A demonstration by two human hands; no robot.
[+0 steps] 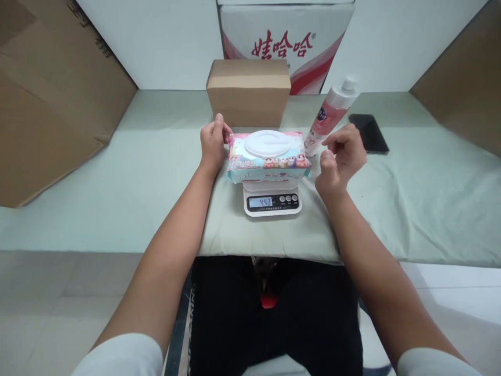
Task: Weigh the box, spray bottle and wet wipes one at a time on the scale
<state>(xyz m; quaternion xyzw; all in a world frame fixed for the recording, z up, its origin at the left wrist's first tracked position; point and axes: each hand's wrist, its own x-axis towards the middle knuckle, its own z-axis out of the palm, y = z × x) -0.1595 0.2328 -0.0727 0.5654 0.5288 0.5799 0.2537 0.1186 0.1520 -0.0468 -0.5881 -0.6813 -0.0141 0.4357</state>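
Head view: glossy, soft-wrapped wet-wipes pack [270, 163] with oval plastic lid [267, 143], atop a smooth white digital scale [273, 211]; left hand [214, 142] beside it, grip unclear; right hand [342, 156] loosely curled, thumb and forefinger apart.

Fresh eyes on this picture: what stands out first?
Probably the pastel rectangular plastic wipes pack between the left hand and right hand, resting on a white plastic digital scale. Behind it sits a plain brown cardboard box; a tall pink-and-white plastic bottle stands by the pack's right end.

Smooth plastic wipes pack [269, 161]
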